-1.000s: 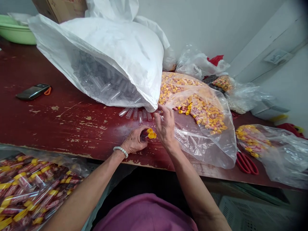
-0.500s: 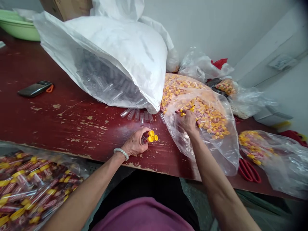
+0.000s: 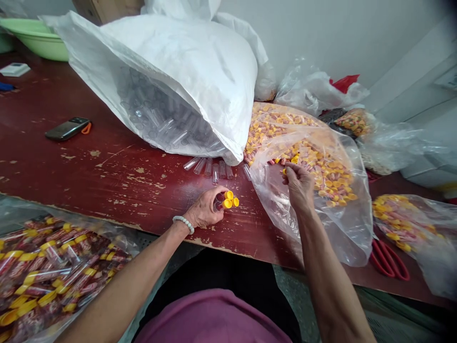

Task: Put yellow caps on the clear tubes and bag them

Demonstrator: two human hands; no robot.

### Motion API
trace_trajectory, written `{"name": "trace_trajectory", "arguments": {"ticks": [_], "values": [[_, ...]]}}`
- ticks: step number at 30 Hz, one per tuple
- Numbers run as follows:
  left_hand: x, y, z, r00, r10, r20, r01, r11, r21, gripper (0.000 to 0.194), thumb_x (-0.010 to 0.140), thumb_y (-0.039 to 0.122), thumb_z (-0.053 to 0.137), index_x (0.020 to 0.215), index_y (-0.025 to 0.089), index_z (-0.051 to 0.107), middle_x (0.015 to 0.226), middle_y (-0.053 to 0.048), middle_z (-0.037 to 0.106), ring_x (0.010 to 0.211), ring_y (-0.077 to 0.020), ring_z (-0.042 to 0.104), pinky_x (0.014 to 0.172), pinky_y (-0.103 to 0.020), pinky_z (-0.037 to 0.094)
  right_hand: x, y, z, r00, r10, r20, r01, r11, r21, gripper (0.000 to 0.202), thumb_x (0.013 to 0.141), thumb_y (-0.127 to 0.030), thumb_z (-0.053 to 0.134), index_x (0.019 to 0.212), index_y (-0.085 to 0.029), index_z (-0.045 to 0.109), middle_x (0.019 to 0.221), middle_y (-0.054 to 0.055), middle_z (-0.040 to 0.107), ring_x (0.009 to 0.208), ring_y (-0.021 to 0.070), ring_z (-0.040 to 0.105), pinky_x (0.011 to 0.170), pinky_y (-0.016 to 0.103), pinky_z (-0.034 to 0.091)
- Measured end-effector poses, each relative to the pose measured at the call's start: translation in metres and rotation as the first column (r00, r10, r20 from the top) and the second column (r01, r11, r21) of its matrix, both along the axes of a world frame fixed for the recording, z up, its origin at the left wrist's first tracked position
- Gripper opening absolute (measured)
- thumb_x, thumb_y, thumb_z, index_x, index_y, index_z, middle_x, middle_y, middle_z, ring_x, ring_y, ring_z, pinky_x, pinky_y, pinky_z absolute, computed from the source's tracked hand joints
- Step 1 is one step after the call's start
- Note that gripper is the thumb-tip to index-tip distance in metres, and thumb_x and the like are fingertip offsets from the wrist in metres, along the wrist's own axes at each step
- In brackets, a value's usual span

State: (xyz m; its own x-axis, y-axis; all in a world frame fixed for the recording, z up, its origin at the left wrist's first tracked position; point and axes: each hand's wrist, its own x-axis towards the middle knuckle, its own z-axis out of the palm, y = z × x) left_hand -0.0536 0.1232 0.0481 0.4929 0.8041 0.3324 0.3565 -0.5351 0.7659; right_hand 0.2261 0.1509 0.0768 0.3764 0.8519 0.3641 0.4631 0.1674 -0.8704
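Sack (image 3: 200,62) behind loose tubes (image 3: 215,172) — scissors (image 3: 390,257) beside clear bag (image 3: 348,238).

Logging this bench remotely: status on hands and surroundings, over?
Left hand gripping yellow-capped tubes. Right hand pinching yellow cap at plastic bag. Loose clear tubes nearby.

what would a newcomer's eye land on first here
Probably the big, bulging white sack at the back of the worn dark-red table, its mouth showing clear plastic tubes. Right of it lies a clear plastic bag full of small yellow-topped pink pieces, where the right hand pinches a yellow-topped one. Nearer the front edge, the left hand grips clear tubes with bright yellow caps.
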Motion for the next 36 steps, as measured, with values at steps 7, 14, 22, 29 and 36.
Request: {"name": "trace_trajectory", "arguments": {"ticks": [7,14,22,29,36], "values": [[0.000,-0.001,0.001,1.000,0.001,-0.020,-0.002,1.000,-0.013,0.046,0.059,0.005,0.055,0.104,0.016,0.052,0.092,-0.003,0.062,0.082,-0.0156,0.059,0.075,-0.026,0.047,-0.113,-0.090,0.041,0.787,0.421,-0.451,-0.513,0.853,-0.099,0.021,0.080,-0.036,0.062,0.095,-0.022,0.067,0.079,-0.001,0.064,0.060,0.0075,0.052,0.058,0.021,0.043],[0.001,-0.002,0.002,1.000,-0.014,0.003,0.014,1.000,-0.014,0.036,0.063,0.009,0.054,0.099,0.015,0.053,0.090,-0.004,0.063,0.079,-0.0159,0.059,0.073,-0.027,0.047,-0.133,-0.088,0.025,0.857,0.477,-0.193,-0.505,0.853,-0.131,0.023,0.086,-0.036,0.054,0.100,-0.020,0.065,0.093,0.004,0.066,0.075,0.0127,0.060,0.066,0.025,0.047],[0.002,0.002,-0.007,1.000,0.002,-0.002,-0.002,1.000,0.028,0.036,0.062,0.007,0.053,0.097,0.014,0.054,0.093,-0.007,0.063,0.083,-0.0192,0.058,0.075,-0.032,0.048,-0.153,-0.040,0.033,0.875,0.100,0.474,-0.222,0.953,0.208,0.034,0.090,-0.030,0.047,0.123,-0.022,0.052,0.117,0.010,0.053,0.105,0.0213,0.051,0.091,0.040,0.044],[0.000,0.000,-0.003,1.000,-0.006,-0.029,0.004,0.997,-0.071,0.028,0.062,0.011,0.056,0.090,0.014,0.057,0.083,-0.006,0.064,0.076,-0.0201,0.060,0.070,-0.032,0.048,-0.168,-0.023,0.014,0.832,0.245,0.497,-0.351,0.928,0.129,0.035,0.094,-0.034,0.040,0.124,-0.018,0.049,0.118,0.009,0.054,0.110,0.0185,0.049,0.094,0.036,0.042],[0.001,-0.001,-0.001,1.000,0.013,0.023,-0.012,0.999,-0.037,0.051,0.056,0.004,0.052,0.106,0.014,0.052,0.095,-0.006,0.063,0.083,-0.0184,0.060,0.075,-0.030,0.048,-0.039,0.008,0.016,0.897,-0.217,0.386,0.183,0.975,0.123,0.033,0.093,-0.030,0.030,0.112,-0.014,0.052,0.108,0.010,0.058,0.100,0.0175,0.053,0.087,0.034,0.043]]}}
